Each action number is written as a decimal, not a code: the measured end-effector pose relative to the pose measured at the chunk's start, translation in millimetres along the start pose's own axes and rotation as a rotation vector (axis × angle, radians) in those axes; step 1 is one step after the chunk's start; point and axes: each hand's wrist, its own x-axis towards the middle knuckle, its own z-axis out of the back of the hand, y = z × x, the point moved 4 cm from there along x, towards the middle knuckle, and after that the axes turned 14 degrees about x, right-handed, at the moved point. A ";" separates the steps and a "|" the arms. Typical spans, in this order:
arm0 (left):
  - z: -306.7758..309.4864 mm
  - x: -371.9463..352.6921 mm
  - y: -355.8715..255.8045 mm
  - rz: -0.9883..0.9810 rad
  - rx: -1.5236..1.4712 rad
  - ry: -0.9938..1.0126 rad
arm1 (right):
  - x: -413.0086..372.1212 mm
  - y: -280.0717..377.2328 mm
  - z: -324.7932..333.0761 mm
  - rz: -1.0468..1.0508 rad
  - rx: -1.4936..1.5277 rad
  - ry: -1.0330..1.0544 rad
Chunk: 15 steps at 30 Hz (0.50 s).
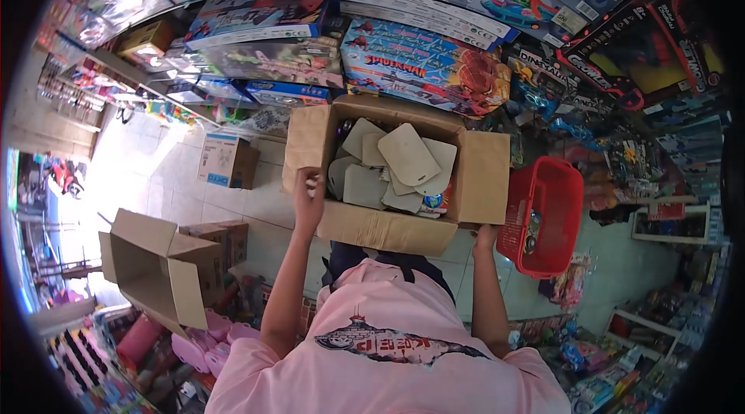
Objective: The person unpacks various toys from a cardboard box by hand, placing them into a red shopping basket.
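Observation:
An opened cardboard box (388, 229) is in front of my body, its flaps folded outward. Inside lie several flat, pale, rounded boards (409, 155), stacked loosely and overlapping, some with a small slot near one edge. A colourful printed item (436, 202) shows at the box's lower right corner, partly covered. My left hand (309, 190) has its fingers curled at the front edge of the left flap. Under the front corner of the right flap, my right hand (486, 237) grips the box; its fingertips are mostly hidden by cardboard.
Right of the box stands a red plastic basket (549, 216) with small items inside. Another opened carton (159, 270) is at left, and a smaller white-and-brown box (226, 160) rests on the tiled floor. Boxed toys, including a Spiderman set (423, 65), are stacked beyond.

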 end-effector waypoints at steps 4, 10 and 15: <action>-52.8 24.8 -23.2 -0.131 -0.070 0.272 | -46.5 42.5 -1.4 0.824 -0.038 -0.522; -132.5 18.9 6.1 0.051 -0.180 0.723 | -136.5 88.3 -79.2 1.131 -0.178 -0.215; -162.6 22.2 13.7 0.224 -0.305 0.831 | -153.3 59.0 -128.1 1.058 -0.531 0.335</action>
